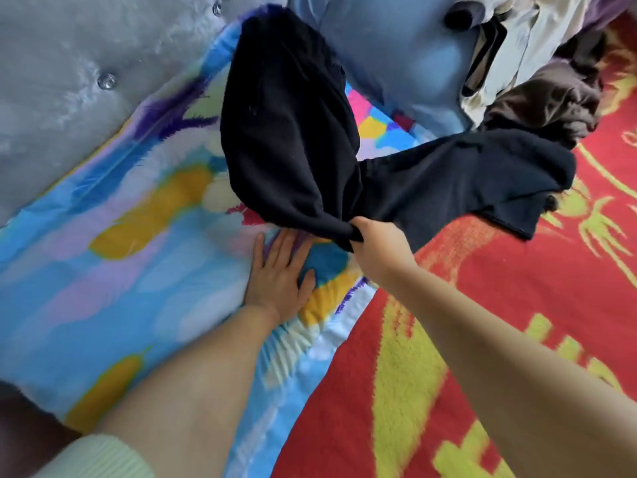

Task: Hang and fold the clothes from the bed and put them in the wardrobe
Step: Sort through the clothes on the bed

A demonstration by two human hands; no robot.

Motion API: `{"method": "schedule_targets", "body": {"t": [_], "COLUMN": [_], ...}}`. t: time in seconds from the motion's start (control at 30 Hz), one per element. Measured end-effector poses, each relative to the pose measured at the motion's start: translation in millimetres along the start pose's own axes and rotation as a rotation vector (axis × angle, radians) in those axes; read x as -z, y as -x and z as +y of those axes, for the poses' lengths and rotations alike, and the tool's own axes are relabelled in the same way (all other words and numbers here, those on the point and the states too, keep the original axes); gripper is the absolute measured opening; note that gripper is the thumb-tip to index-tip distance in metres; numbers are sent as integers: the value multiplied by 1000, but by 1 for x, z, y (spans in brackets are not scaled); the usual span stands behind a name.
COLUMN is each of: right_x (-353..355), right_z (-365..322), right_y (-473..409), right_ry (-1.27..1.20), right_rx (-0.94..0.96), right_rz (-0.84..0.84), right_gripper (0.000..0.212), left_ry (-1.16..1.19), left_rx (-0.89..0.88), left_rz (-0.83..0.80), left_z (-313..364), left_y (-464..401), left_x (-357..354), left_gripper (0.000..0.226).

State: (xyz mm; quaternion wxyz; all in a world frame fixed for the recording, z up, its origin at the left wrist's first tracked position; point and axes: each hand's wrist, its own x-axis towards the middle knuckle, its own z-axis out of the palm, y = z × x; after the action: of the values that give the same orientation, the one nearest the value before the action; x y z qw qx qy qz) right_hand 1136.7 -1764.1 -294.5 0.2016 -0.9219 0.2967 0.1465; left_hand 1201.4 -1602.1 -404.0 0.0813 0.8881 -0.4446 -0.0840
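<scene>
Head: right hand (374, 243), bunched black garment (293, 139).

Black garment gripped over a bright bedsheet

The right hand (375, 243) pinches a black garment (296, 139) at its bunched middle; the left hand (279, 270) lies flat, fingers straight, on the blue patterned sheet (103, 270) just beside it. A red blanket (517, 288) lies to the right, a clothes pile (517, 63) beyond, a grey tufted headboard (86, 63) at left.
</scene>
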Motion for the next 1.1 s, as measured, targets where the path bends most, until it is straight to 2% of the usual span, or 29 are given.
{"method": "schedule_targets", "body": {"t": [0.07,0.1,0.13,0.2,0.27,0.33,0.37,0.4,0.47,0.57,0.63,0.67,0.73,0.77,0.83,0.93,1.03,1.1], "right_x": [-26,-39,-49,-69,-77,-72,-71,-66,-52,-41,-41,-42,-37,-30,-7,21,48,70], "right_z": [17,25,32,41,43,41,40,38,39,46,61,70,97,111,139,170,171,166], "right_y": [54,81,110,159,198,227,232,240,266,306,350,375,423,441,471,505,534,550], "right_ry": [-40,-67,-110,-220,-329,-382,-393,-395,-407,-492,-682,-811,-1157,-1299,-1448,-1527,-1761,-2016], "right_rx": [-75,-107,-145,-239,-326,-356,-346,-332,-285,-232,-226,-219,-223,-254,-345,-410,-351,-258], "right_rz": [-114,-163,-199,-249,-257,-257,-258,-256,-265,-401,-551,-639,-762,-745,-573,-252,33,305], "right_gripper": [18,14,13,18,18,13,15,22,31,31,15,14,40,43,35,32,26,19], "left_ry": [-3,75,266,906,1333,1404,1385,1366,1369,1402,1366,1336,1273,1251,1189,1124,1057,971], "left_rx": [28,50,95,381,580,640,671,737,844,909,765,653,384,255,60,-185,-311,-401], "left_rz": [-163,-200,-174,-93,-262,-511,-582,-602,-555,-394,-409,-446,-491,-505,-583,-750,-770,-733], "left_z": [4,8,13,26,41,68,79,90,120,158,193,214,256,274,303,341,380,403], "left_y": [3,4,8,12,26,53,63,73,95,121,148,165,198,213,243,279,301,311], "left_x": [10,16,27,58,79,83,81,77,80,92,108,121,153,170,201,245,286,304], "left_gripper": [69,66,61,49,39,21,23,38,59,55,39,31,23,23,21,19,10,20]}}
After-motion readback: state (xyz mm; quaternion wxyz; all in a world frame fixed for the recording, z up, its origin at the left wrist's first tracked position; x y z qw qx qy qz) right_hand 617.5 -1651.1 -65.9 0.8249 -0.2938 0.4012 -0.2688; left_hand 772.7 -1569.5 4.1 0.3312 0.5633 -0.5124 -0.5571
